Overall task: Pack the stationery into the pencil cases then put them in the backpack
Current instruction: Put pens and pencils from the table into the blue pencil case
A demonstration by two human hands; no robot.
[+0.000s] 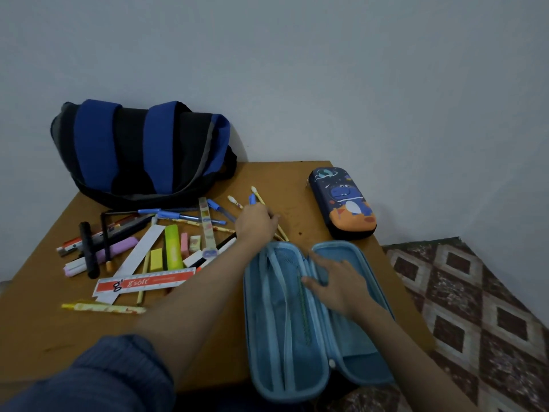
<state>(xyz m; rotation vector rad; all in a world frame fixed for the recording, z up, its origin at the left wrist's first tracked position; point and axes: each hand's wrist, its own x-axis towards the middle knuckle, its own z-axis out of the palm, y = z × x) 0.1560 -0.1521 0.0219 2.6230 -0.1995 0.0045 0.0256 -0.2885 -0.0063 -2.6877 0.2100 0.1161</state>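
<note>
Table: I see bare wood between pile and dinosaur case.
Left hand: grips pencils.
Right hand: flat on open case.

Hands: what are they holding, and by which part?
The left hand grips a few pencils around their middles. The right hand rests flat on the open blue pencil case, holding nothing.

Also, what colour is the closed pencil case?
Navy closed pencil case with an orange end and a cartoon dinosaur; head view.
</note>
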